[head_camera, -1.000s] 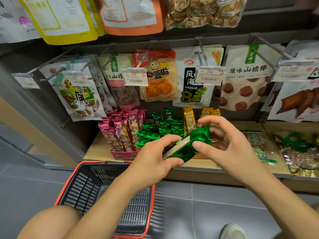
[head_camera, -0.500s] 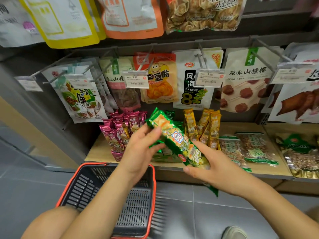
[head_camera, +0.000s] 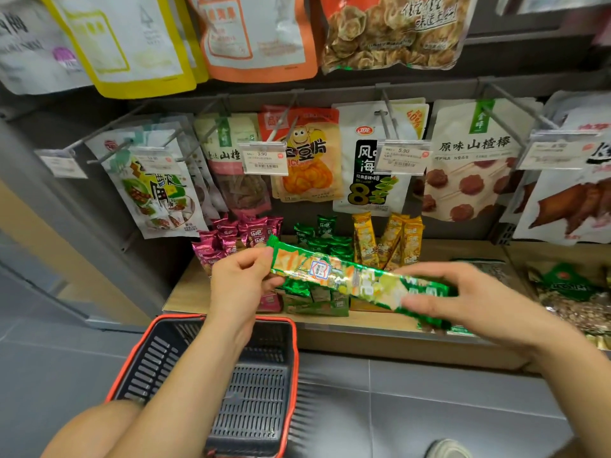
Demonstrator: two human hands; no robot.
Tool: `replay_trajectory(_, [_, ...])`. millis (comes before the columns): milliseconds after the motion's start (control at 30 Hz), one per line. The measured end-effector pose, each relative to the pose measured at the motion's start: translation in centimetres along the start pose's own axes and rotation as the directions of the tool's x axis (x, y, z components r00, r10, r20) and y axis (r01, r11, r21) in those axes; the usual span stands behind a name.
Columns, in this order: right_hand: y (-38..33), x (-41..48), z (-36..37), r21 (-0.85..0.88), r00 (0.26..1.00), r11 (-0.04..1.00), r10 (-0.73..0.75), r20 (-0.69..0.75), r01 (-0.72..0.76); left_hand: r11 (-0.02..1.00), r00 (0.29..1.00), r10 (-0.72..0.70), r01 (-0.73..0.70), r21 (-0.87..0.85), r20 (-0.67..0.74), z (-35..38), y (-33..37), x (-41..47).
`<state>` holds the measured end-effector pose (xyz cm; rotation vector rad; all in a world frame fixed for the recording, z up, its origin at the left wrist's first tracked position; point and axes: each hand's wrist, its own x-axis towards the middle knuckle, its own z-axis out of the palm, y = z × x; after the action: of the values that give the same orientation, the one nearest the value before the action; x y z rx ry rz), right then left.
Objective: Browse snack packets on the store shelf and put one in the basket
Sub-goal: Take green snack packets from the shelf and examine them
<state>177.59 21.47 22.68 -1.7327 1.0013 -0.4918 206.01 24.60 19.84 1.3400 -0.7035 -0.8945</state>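
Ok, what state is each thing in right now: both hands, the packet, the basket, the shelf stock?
green packet, off the shelf, held slanting between both hands, left end higher.
left hand, grips the packet's left end.
right hand, pinches the packet's right end.
basket, below the shelf, no packet visible inside.
yellow packets, standing on the shelf.
hanging bags, on their pegs.

Price tags on peg hooks; shoe on grey floor tiles.
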Motion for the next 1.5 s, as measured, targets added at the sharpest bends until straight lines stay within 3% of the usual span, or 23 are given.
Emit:
replay_trajectory(67, [-0.1,-0.2,-0.8,0.226,0.988,0.974,0.016,-0.151,0.019,0.999,0.999,-0.031,0.031,0.025,0.007,0.3,-0.6,0.1])
replay_trajectory(133, [0.1,-0.3,-1.3,0.345,0.954,0.937,0.048,-0.297,0.060,0.994,0.994,-0.091,0.088,0.065,0.054,1.0,-1.3,0.1])
replay_trajectory(267, [0.5,-0.1,-2.1,0.421,0.882,0.894,0.067,-0.466,0.154,0.959,0.965,-0.156,0.096,0.267,0.211,2.7,-2.4,0.7])
replay_trajectory(333, [0.6,-0.2,-2.5,0.361,0.829,0.915,0.058,-0.556,0.178,0.888,0.953,-0.124,-0.018,0.459,0.277,3.6,-2.5,1.6])
replay_trajectory(433, [1.1,-0.1,-3.2,0.168,0.729,0.974,0.006,-0.684,0.150,0.608,0.920,0.022,-0.323,0.725,0.391,4.9,-2.3,3.6])
replay_trajectory(500, [1.6,0.2,-3.2,-0.005,0.667,0.996,-0.067,-0.742,0.094,0.400,0.862,0.107,-0.494,0.772,0.496,5.8,-2.5,5.1])
replay_trajectory(600, [2.2,1.2,-2.5,-0.307,0.606,0.951,-0.230,-0.762,-0.025,0.254,0.792,0.098,-0.605,0.754,0.602,6.9,-3.4,7.5])
replay_trajectory(800, [2.5,5.9,-1.1,-0.396,0.726,0.913,-0.207,-0.655,-0.096,0.151,0.757,-0.053,-0.639,0.754,0.652,7.9,-5.4,11.8])
replay_trajectory(1033, [1.9,12.6,-0.2,-0.394,0.742,0.919,-0.260,-0.618,-0.006,0.063,0.712,-0.189,-0.678,0.732,0.676,8.6,-6.6,14.5])
replay_trajectory(1100, [2.1,14.1,0.0,-0.392,0.754,0.920,-0.265,-0.601,0.012,0.040,0.717,-0.194,-0.676,0.736,0.669,8.4,-6.5,14.6])
replay_trajectory(1233, [2.6,17.3,0.4,-0.410,0.808,0.908,-0.176,-0.562,-0.087,-0.047,0.725,-0.158,-0.684,0.728,0.670,7.8,-5.8,14.0])
replay_trajectory(1333, [3.1,18.9,0.8,-0.497,0.862,0.861,-0.168,-0.478,-0.107,-0.037,0.734,-0.191,-0.669,0.742,0.652,7.3,-5.3,13.6])
replay_trajectory(1500, [3.3,20.5,0.9,-0.506,0.867,0.861,-0.216,-0.448,-0.047,-0.011,0.752,-0.219,-0.639,0.769,0.622,7.2,-4.8,13.3])
